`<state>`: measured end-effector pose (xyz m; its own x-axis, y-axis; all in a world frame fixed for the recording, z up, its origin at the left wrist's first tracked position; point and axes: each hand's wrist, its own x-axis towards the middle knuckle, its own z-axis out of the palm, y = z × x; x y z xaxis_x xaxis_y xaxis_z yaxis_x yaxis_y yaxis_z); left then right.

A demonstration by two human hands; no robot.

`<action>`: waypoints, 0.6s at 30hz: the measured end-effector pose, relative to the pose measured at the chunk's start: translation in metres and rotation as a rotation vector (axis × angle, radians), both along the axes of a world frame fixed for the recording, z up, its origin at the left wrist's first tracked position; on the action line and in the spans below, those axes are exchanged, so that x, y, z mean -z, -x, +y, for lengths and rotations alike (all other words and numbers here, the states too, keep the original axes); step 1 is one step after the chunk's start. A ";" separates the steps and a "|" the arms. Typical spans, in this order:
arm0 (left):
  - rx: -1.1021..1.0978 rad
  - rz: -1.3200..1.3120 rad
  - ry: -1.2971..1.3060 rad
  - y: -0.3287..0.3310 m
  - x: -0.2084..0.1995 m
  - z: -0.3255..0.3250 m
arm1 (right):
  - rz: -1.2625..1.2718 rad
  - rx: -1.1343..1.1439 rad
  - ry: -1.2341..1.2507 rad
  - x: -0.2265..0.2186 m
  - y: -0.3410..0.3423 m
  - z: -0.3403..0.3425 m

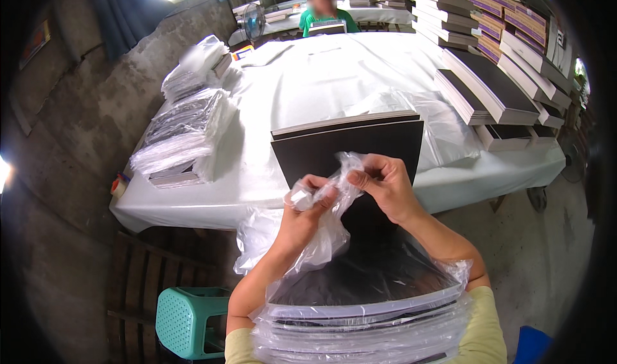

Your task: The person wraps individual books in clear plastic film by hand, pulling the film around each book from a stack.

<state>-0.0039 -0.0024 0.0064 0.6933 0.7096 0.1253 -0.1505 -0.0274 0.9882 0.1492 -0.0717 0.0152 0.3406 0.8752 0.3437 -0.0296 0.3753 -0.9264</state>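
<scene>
Wrapped boards sit short of the desk's near edge, probably for reach. Left hand and right hand fingers pinch bunched film.

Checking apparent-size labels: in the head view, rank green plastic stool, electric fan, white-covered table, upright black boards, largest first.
1. White-covered table
2. Upright black boards
3. Green plastic stool
4. Electric fan
Fan sits farther back, so its true size is unsure.
</scene>
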 end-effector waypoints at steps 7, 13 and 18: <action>0.077 -0.256 0.228 0.003 0.006 0.005 | -0.176 0.051 -0.059 -0.004 0.000 0.004; -0.034 -0.014 0.122 -0.002 -0.005 0.002 | 0.169 -0.069 -0.038 -0.006 0.001 0.002; -0.101 -0.103 0.100 -0.001 0.011 0.011 | 0.017 -0.008 -0.052 -0.001 -0.002 0.002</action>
